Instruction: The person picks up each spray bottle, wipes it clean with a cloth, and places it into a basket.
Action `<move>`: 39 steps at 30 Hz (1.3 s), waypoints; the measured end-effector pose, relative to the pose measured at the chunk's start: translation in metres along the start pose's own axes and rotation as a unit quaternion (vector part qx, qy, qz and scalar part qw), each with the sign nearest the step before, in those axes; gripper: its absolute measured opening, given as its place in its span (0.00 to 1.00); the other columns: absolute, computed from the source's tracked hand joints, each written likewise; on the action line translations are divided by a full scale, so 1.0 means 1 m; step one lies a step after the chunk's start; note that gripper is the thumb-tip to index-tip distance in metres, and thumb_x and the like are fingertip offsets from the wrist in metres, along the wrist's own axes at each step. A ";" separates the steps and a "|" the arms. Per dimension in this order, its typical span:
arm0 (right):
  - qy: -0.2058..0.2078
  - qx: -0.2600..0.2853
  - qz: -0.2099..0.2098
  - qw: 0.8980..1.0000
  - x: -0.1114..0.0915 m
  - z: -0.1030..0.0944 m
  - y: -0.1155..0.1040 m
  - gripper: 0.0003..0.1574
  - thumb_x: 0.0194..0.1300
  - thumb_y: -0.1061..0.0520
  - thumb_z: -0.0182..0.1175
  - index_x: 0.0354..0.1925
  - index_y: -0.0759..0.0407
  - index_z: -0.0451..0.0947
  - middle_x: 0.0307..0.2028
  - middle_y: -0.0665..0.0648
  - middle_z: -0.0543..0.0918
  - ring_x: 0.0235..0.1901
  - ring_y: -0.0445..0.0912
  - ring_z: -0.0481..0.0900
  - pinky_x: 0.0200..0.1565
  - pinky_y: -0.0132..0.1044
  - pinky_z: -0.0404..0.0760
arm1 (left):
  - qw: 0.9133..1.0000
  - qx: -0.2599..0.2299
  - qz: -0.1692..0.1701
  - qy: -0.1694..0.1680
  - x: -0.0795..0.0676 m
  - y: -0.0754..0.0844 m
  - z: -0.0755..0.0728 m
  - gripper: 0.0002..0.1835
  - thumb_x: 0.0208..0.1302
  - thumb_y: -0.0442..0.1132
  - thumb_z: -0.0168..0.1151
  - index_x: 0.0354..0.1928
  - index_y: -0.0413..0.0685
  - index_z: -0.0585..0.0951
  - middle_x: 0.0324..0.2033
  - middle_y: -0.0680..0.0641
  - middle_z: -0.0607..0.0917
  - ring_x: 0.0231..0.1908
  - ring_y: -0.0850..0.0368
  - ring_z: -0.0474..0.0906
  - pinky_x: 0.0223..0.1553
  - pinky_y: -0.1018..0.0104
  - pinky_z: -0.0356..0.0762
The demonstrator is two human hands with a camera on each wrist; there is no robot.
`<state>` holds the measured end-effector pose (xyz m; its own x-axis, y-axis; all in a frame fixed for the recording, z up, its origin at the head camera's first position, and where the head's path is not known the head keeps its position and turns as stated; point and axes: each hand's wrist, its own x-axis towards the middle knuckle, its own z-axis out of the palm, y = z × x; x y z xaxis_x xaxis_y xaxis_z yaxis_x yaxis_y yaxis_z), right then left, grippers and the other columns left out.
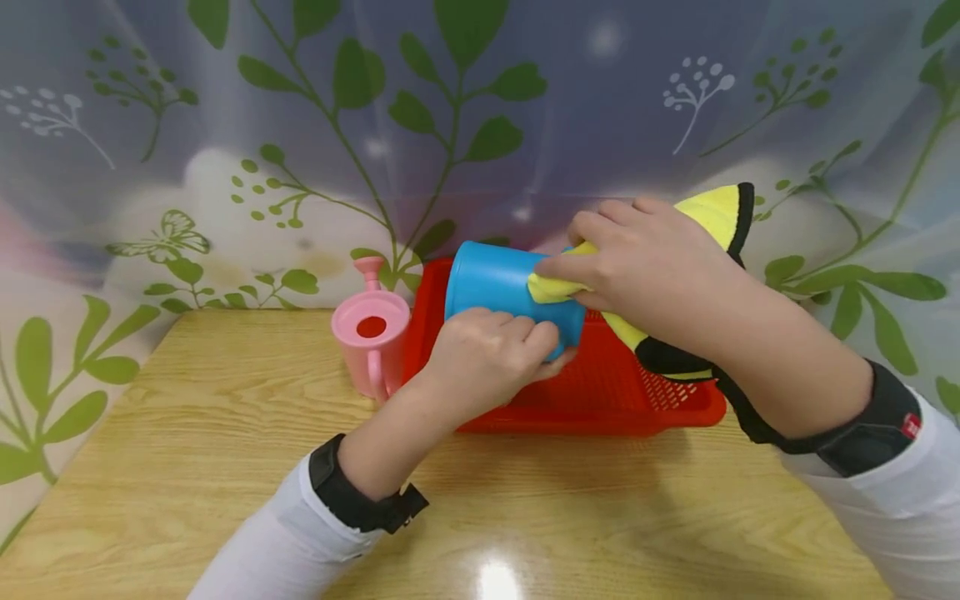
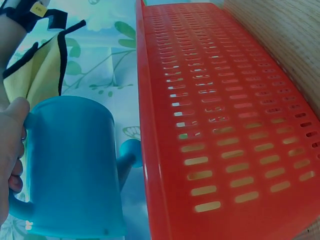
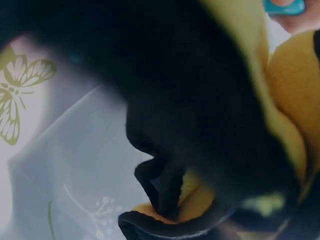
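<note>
A blue watering can (image 1: 498,275) lies tilted on its side above the red basket (image 1: 600,421). My left hand (image 1: 491,362) grips it by the handle, fingers curled; the left wrist view shows the can's body (image 2: 75,165) and its spout (image 2: 131,154). A yellow cloth with black edging (image 1: 708,212) is bunched in my right hand (image 1: 652,267), which presses part of it against the can near the top end. In the right wrist view the cloth (image 3: 292,75) fills much of the picture and hides the right hand's fingers.
Left of the basket a pink watering can (image 1: 375,342) stands upright on the wooden table (image 1: 247,433). Behind the table hangs a backdrop (image 1: 600,108) printed with leaves. The basket's slotted side (image 2: 225,125) is close to the left hand.
</note>
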<state>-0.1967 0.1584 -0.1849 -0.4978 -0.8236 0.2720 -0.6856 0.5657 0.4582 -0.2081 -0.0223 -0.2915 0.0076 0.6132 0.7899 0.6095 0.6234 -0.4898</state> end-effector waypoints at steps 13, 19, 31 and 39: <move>-0.025 0.024 0.018 0.999 -0.012 -0.008 0.013 0.28 0.49 0.54 0.68 0.51 0.45 0.76 0.41 0.58 0.77 0.43 0.54 0.74 0.37 0.46 0.74 | 1.000 -0.003 0.010 0.011 0.000 0.000 0.000 0.20 0.59 0.51 0.56 0.16 0.52 0.63 0.07 0.56 0.60 0.10 0.65 0.52 0.12 0.74 0.49; -0.009 0.020 0.010 1.000 -0.003 -0.005 0.008 0.25 0.51 0.54 0.67 0.50 0.45 0.77 0.34 0.57 0.75 0.37 0.52 0.73 0.36 0.43 0.73 | 0.999 -0.017 0.023 0.027 0.002 0.005 -0.001 0.20 0.58 0.51 0.57 0.16 0.51 0.63 0.07 0.56 0.60 0.10 0.65 0.54 0.12 0.75 0.51; -0.007 0.074 0.013 0.997 0.024 0.010 -0.002 0.16 0.57 0.52 0.61 0.46 0.45 0.78 0.28 0.53 0.72 0.28 0.49 0.67 0.30 0.38 0.66 | 0.999 -0.026 0.039 0.026 0.002 0.015 0.001 0.20 0.59 0.52 0.56 0.16 0.51 0.64 0.07 0.56 0.63 0.10 0.66 0.58 0.13 0.76 0.52; 0.004 0.093 0.011 0.996 0.043 0.016 -0.005 0.16 0.60 0.55 0.58 0.47 0.43 0.78 0.33 0.53 0.76 0.33 0.49 0.71 0.31 0.38 0.66 | 0.998 -0.022 0.038 0.035 0.004 0.019 0.001 0.19 0.59 0.52 0.56 0.16 0.52 0.66 0.07 0.57 0.65 0.11 0.66 0.61 0.13 0.77 0.53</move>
<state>-0.2229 0.1209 -0.1895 -0.5100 -0.8110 0.2867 -0.7612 0.5808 0.2886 -0.1970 -0.0080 -0.2980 0.1094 0.6222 0.7752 0.6387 0.5536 -0.5345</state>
